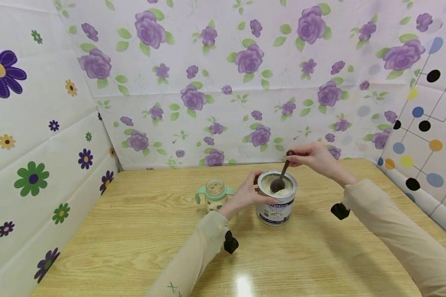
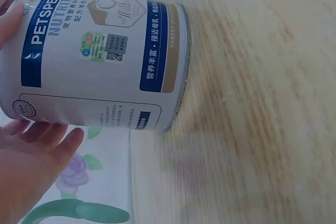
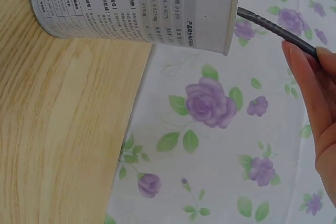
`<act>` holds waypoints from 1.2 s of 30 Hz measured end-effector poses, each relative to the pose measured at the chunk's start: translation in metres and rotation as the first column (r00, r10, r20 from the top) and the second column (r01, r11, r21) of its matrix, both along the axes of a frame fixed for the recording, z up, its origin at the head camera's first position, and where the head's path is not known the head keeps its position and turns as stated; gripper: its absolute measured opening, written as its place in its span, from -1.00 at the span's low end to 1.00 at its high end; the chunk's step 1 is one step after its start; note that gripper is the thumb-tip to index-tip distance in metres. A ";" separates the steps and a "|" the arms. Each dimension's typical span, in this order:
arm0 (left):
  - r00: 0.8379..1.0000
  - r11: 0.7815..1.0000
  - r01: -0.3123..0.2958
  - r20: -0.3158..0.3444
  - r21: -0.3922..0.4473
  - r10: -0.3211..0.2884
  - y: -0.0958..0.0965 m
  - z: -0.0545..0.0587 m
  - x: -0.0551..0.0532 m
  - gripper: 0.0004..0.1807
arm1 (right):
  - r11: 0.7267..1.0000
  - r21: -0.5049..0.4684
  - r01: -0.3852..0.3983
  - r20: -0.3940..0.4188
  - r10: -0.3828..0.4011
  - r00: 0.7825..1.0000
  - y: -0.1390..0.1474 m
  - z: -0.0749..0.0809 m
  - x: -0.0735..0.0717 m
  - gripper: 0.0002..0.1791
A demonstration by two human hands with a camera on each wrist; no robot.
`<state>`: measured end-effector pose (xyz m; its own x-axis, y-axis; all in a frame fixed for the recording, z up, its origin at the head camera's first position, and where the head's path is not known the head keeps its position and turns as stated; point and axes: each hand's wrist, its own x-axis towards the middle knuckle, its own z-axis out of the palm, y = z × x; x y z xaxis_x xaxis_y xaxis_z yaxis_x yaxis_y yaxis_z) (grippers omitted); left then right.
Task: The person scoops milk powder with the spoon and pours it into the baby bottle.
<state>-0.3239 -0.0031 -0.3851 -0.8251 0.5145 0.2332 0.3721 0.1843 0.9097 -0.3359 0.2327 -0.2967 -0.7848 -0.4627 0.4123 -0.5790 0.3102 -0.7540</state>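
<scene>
A white and blue milk powder can (image 1: 276,210) stands upright on the wooden table, its top uncovered and pale powder (image 1: 283,192) inside. My left hand (image 1: 246,193) grips the can near its rim, thumb in front and fingers around the far left side. Between the thumb and fingers of my right hand (image 1: 314,159) is the handle of a dark brown spoon (image 1: 285,167). The spoon's bowl is down inside the can at the powder. In the right wrist view the spoon handle (image 3: 275,29) slants out past the can's rim.
A baby bottle (image 1: 212,202) with mint green handles and no lid on top stands left of the can, partly behind my left wrist. Flowered sheeting (image 1: 223,136) rises along the table's back edge, with patterned sheets at both sides.
</scene>
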 end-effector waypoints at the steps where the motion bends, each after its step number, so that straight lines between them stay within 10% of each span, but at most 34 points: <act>1: 1.000 1.000 -0.003 -0.006 0.001 0.003 0.000 0.000 0.000 -0.11 | 1.000 0.007 -0.002 0.018 0.002 1.000 -0.001 0.001 0.000 -0.79; 23: 1.000 1.000 -0.021 -0.020 -0.012 0.021 0.000 -0.002 0.000 -0.13 | 0.994 0.019 -0.107 0.236 0.099 0.967 -0.004 -0.005 -0.001 -0.79; 36: 1.000 1.000 -0.014 -0.012 -0.008 0.014 0.000 -0.003 -0.002 -0.11 | 0.998 -0.063 -0.015 0.404 0.039 0.914 -0.007 -0.011 -0.003 -0.72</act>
<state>-0.3255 -0.0033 -0.3880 -0.8293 0.5049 0.2395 0.3806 0.1965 0.9036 -0.3389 0.2259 -0.3076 -0.8777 -0.4711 0.0882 -0.2275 0.2476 -0.9418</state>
